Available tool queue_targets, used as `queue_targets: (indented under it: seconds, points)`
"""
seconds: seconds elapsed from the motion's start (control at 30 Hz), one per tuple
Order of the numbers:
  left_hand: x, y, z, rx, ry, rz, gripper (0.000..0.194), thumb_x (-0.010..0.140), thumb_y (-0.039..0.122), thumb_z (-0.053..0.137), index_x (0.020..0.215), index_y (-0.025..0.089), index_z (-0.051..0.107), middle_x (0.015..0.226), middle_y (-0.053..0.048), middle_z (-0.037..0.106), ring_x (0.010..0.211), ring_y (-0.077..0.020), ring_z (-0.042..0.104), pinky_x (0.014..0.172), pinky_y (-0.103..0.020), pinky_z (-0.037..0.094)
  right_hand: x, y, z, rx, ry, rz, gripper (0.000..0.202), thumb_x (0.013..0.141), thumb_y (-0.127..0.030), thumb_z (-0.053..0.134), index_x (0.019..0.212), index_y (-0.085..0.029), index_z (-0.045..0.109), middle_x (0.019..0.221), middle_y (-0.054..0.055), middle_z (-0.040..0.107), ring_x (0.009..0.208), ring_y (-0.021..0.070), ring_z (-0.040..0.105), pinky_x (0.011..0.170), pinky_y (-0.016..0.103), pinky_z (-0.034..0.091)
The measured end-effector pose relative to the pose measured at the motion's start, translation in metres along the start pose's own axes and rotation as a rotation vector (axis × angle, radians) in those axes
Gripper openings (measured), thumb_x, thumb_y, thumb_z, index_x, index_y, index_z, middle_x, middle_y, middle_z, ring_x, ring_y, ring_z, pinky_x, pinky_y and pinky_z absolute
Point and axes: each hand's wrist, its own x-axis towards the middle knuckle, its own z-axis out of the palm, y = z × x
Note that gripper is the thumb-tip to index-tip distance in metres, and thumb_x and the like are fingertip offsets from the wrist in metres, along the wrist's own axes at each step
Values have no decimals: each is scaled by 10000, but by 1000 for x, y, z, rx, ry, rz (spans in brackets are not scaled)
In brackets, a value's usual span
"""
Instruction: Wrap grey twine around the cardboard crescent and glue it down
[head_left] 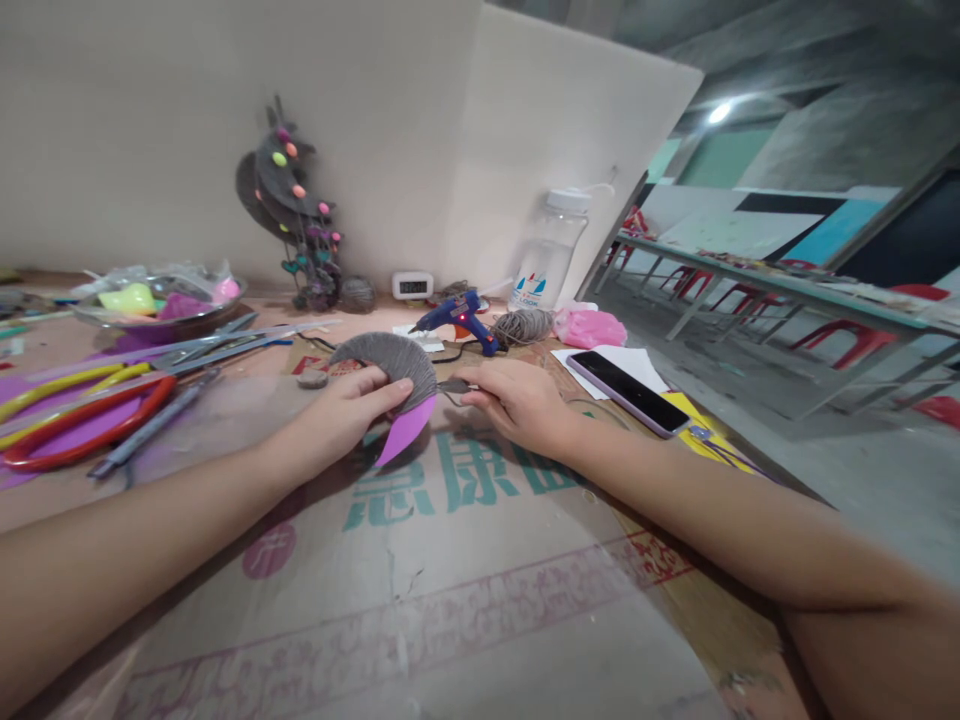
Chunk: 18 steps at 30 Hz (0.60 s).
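Observation:
A crescent (390, 355), mostly wrapped in grey yarn, is held in my left hand (364, 405), thumb on top and fingers behind it. Its lower tip is bare purple (407, 432). To the right, my right hand (517, 400) pinches a small dark grey piece that looks like wound yarn (454, 386), close to the crescent's edge. A thin strand hangs between the two hands. Just behind them lie a blue glue gun (461, 318) with a small red light and a loose ball of grey yarn (523, 326).
Large scissors with red handles (90, 440) and a metal bowl of coloured pieces (161, 310) are on the left. A decorated crescent hanging (289, 200) leans on the wall. A water bottle (550, 250), pink bag (590, 328) and phone (628, 392) occupy the right side.

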Motion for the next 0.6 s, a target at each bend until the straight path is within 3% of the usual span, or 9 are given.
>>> queue_targets:
  seconds: [0.6]
  points:
    - [1, -3, -3, 33, -22, 5, 271, 749, 446, 606, 740, 175, 609, 627, 22, 574, 532, -104, 506, 485, -216, 344, 1, -1, 0, -10, -36, 12, 325, 929, -347, 381, 1029, -142, 612, 831, 67, 668, 762, 157, 586, 686, 271, 402]
